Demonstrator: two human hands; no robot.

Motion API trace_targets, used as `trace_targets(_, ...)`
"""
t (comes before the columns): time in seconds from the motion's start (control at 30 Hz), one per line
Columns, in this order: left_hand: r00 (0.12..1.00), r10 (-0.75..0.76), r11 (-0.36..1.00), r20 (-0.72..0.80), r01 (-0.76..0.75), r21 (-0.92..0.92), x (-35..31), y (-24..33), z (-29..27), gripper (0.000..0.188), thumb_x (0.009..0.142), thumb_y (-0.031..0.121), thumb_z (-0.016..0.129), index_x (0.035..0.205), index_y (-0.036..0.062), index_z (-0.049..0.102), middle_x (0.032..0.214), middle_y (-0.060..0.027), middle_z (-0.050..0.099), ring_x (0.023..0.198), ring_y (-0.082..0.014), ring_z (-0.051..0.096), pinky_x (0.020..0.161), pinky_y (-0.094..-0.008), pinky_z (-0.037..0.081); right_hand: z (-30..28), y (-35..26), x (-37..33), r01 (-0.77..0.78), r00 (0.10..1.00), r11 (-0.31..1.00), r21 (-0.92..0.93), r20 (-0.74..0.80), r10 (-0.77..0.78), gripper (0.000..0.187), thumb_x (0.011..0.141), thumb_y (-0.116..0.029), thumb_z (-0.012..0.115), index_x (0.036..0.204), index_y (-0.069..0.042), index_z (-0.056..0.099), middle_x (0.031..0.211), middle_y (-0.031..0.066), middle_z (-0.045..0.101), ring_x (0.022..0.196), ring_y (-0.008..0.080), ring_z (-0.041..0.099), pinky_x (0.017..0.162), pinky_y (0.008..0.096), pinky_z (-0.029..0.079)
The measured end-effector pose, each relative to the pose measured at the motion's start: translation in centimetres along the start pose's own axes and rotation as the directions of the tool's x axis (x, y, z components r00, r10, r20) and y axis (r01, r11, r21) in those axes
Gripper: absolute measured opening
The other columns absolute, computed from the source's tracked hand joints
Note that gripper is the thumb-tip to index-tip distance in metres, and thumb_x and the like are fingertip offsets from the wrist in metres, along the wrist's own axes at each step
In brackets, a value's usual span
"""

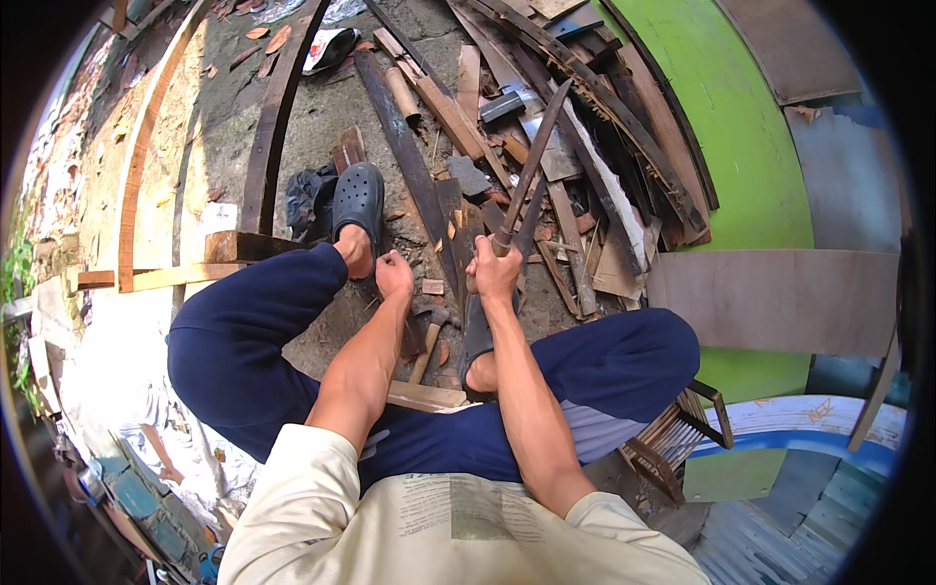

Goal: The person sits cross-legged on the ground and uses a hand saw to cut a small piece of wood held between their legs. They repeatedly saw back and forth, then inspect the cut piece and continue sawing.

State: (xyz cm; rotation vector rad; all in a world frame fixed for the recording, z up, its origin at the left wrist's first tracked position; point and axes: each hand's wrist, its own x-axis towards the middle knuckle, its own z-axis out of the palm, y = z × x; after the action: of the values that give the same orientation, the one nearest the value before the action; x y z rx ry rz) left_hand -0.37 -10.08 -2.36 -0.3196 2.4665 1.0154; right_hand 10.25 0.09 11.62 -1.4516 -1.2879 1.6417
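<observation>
My right hand [495,269] is wrapped round the wooden handle of a machete [539,146]. Its long dark blade points up and away over the scrap wood. My left hand [394,277] is curled closed beside my left foot, which wears a dark clog [359,200]; whatever its fingers hold, if anything, is hidden. Between my feet lies a claw hammer [429,341] with a wooden handle, close to a small wood block [433,287]. The right clog [475,336] is partly covered by my right forearm and hand.
Ahead, a heap of broken planks [624,127] spreads over the concrete ground. Long beams [278,117] stand on the left near a black plastic bag [308,200]. A green panel [721,117] and a brown board [775,300] lie on the right, above a slatted wooden piece [673,448].
</observation>
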Motion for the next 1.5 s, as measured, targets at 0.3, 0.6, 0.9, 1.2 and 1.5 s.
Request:
trace_targets(0.3,1.000,-0.016,1.000,0.020,0.016,-0.005,-0.2,0.2,-0.4,0.044,0.097,0.042,0.054,0.111,0.0024,0.067,0.103,-0.0201,0.072,0.101,-0.0370,0.068,0.090,-0.0452,0.050,-0.6,6.7,0.3,-0.587,0.781,0.777,-0.230,0.094,0.618,0.016,0.087,-0.011,0.061,0.080,0.002,0.055,0.061,0.0066,0.052,0.044,0.0204,0.051,0.043,0.0381,0.046)
trace_targets(0.6,0.999,-0.024,0.999,0.040,0.022,0.043,-0.4,-0.7,0.1,0.044,0.097,0.043,0.054,0.111,0.0036,0.067,0.104,-0.0200,0.073,0.101,-0.0369,0.069,0.089,-0.0452,0.051,-0.5,3.2,2.2,-0.896,0.413,0.184,0.403,0.606,0.680,0.013,0.090,-0.013,0.061,0.084,-0.005,0.053,0.056,0.0000,0.045,0.044,0.0142,0.045,0.045,0.0353,0.045)
trace_targets(0.9,1.000,-0.017,1.000,0.018,0.017,0.002,-0.1,-0.7,0.1,0.043,0.097,0.042,0.055,0.112,0.0033,0.067,0.104,-0.0209,0.073,0.101,-0.0385,0.068,0.089,-0.0455,0.051,1.4,0.3,-1.3,0.047,0.996,0.999,-0.022,0.080,-0.045,0.018,0.093,-0.014,0.065,0.084,-0.003,0.055,0.059,0.0038,0.053,0.044,0.0141,0.053,0.045,0.0320,0.046)
trace_targets(1.2,1.000,-0.025,1.000,-0.011,0.026,0.015,0.2,-0.1,-0.6,0.043,0.097,0.043,0.054,0.111,0.0049,0.068,0.104,-0.0211,0.072,0.101,-0.0384,0.068,0.090,-0.0462,0.050,0.3,6.9,-0.3,-0.607,0.769,0.773,-0.183,0.111,0.630,0.016,0.088,-0.011,0.061,0.087,0.004,0.055,0.058,0.0075,0.051,0.045,0.0202,0.052,0.044,0.0409,0.046)
trace_targets(1.5,0.999,-0.032,0.999,0.016,0.031,0.019,0.0,-0.2,-0.6,0.044,0.097,0.045,0.053,0.112,0.0056,0.068,0.105,-0.0184,0.073,0.102,-0.0367,0.068,0.091,-0.0453,0.050,1.8,3.8,1.0,-0.840,0.540,0.423,0.339,0.458,0.706,0.018,0.091,-0.014,0.057,0.080,-0.009,0.044,0.057,-0.0022,0.044,0.043,0.0119,0.041,0.050,0.0334,0.045)
